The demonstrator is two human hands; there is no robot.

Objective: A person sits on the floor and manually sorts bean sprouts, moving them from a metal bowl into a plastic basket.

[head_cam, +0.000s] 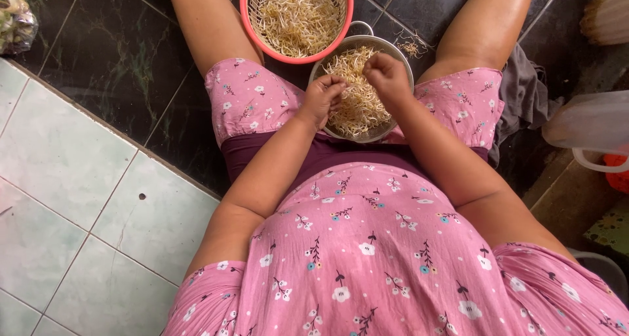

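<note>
Head view: both sets of fingers pinch bean sprouts (357,97) over the metal bowl (400,51). The left hand (322,97) is curled shut on a few strands; the right hand (388,77) nips others just beside it. Small pinches, low over the bowl, look best to me. Beyond the fingertips sits the pink basket (246,8), full of sprouts.

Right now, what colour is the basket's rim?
Salmon-red, on the round basket of sprouts; the head view shows it.
</note>
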